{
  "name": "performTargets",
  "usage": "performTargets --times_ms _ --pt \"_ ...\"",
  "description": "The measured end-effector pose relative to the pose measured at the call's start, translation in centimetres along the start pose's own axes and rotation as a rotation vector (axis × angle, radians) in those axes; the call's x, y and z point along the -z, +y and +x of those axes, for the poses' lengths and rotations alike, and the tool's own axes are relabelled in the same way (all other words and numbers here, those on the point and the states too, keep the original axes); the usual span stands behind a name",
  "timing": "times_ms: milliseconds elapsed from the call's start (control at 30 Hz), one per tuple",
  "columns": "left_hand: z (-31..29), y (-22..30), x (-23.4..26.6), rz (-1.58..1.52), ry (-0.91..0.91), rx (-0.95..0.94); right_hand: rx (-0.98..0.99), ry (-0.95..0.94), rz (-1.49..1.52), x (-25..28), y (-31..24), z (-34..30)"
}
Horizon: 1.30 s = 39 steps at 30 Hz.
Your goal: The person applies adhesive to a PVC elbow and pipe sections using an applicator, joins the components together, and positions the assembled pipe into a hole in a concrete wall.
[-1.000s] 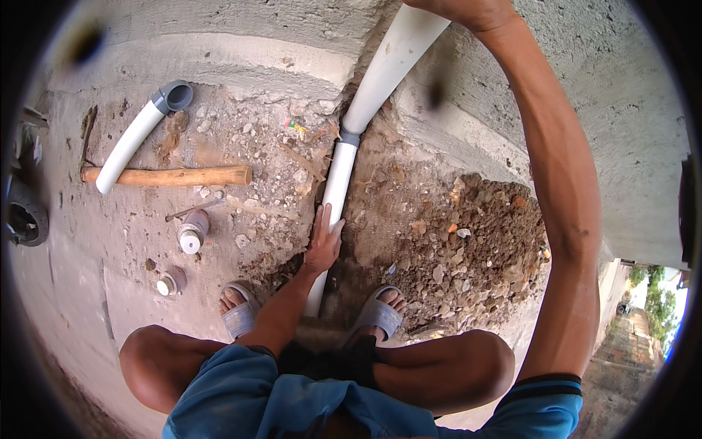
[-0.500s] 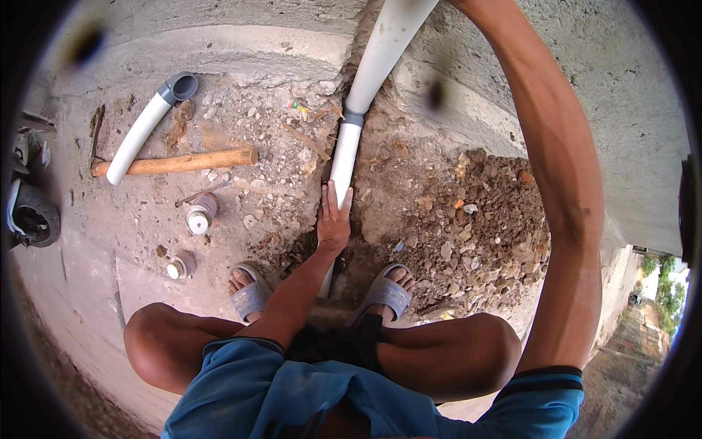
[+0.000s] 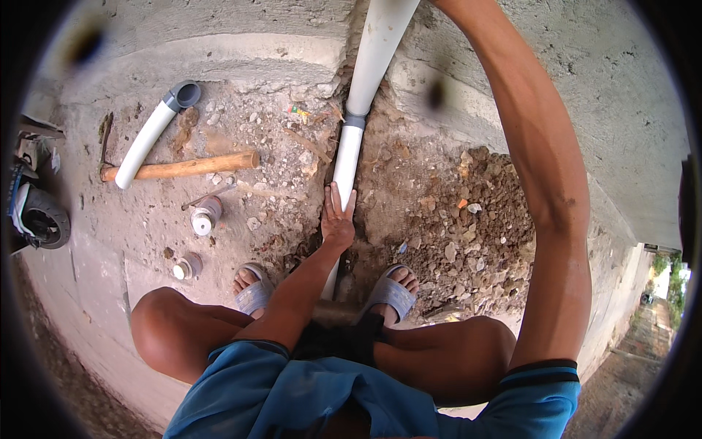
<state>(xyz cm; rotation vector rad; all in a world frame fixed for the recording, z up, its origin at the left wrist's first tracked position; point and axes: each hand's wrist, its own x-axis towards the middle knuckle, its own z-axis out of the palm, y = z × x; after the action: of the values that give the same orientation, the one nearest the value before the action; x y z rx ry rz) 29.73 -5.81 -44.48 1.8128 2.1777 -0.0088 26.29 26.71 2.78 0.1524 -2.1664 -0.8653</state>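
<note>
My left hand (image 3: 338, 222) lies flat on a white plastic pipe (image 3: 346, 159), fingers stretched out along it. The pipe runs in a narrow trench between my feet. A grey coupling (image 3: 354, 120) joins its far end to an upper pipe (image 3: 378, 55), which rises past a gap in the concrete and leaves the picture at the top. My right arm (image 3: 548, 154) reaches up on the right beside the upper pipe. Its hand is beyond the upper edge, so its grip is hidden.
To the left lie a hammer with a wooden handle (image 3: 183, 166) and a short white pipe (image 3: 145, 146) with a grey elbow (image 3: 183, 94). Two small cans (image 3: 206, 214) stand nearer. Rubble (image 3: 475, 234) is heaped on the right, below a concrete wall (image 3: 614, 95).
My right arm has shifted slightly left, and the upper pipe's top end has moved left with it. My left hand stays on the lower pipe. The whole view has shifted a little.
</note>
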Motion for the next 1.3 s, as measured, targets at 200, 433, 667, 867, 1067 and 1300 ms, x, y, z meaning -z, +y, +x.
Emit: performTargets --times_ms 200,433,667,867,1067,1300 --pt "-0.1 -0.9 -0.2 -0.069 0.023 -0.072 -0.313 0.275 -0.027 1.9 -5.2 -3.9" --pt "-0.2 -0.3 -1.1 -0.082 0.229 -0.135 -0.983 -0.064 0.297 3.3 -7.6 -8.2" --pt "-0.5 -0.3 0.3 -0.034 0.225 -0.178 -1.188 -0.221 0.527 3.9 -4.9 -5.7" --pt "-0.3 0.0 0.1 0.004 0.234 -0.164 -1.196 -0.208 0.524 4.3 -5.0 -5.7" --pt "0.0 0.1 -0.5 0.032 0.214 -0.150 -1.195 -0.193 0.512 4.0 -5.3 -6.2" --pt "-0.3 -0.1 -0.6 0.017 0.152 -0.116 -1.253 -0.254 0.569 2.6 -4.4 -7.3"
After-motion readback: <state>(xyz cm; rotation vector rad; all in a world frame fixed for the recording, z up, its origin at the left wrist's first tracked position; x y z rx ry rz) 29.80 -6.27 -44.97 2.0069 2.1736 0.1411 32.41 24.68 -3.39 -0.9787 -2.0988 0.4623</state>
